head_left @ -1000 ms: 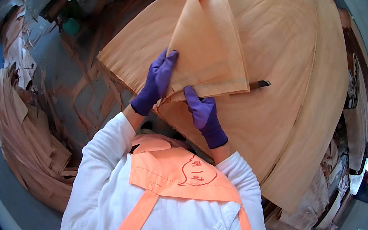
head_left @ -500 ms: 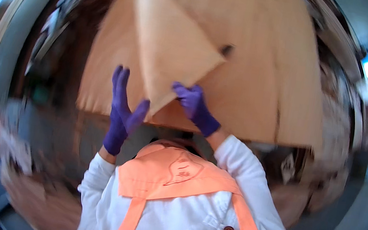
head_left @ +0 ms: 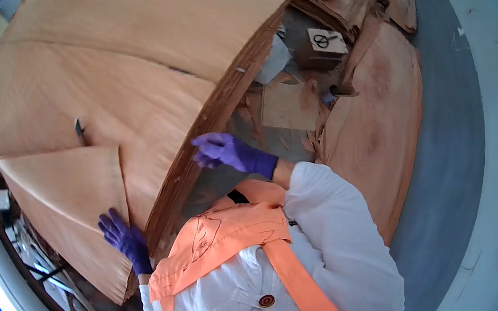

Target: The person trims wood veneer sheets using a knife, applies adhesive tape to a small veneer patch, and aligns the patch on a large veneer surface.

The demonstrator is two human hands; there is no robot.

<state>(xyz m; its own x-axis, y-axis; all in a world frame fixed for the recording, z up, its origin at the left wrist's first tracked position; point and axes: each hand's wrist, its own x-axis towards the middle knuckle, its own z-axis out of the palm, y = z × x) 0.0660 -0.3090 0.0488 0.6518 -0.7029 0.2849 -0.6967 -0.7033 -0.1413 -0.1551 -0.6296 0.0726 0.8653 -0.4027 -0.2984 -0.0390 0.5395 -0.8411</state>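
Folded veneer sheet (head_left: 68, 180): lying atop large stack of veneer (head_left: 134, 16), at lower left in view; dark, narrow blade (head_left: 79, 129) showing just beyond its upper edge. Left hand (head_left: 125, 240), purple-gloved: fingers spread and released, laid over the sheet's edge. Right hand (head_left: 230, 153): fingers loosely bent beside the stack's edge; contact or grasp cannot be told

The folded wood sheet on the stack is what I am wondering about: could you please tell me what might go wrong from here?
The dark blade-like tool juts past the folded wood sheet, so a passing hand might be nicked. The sheet could crack if the left hand at its edge pressed hard. The right hand is close to the layered side of the stack, where it might snag.
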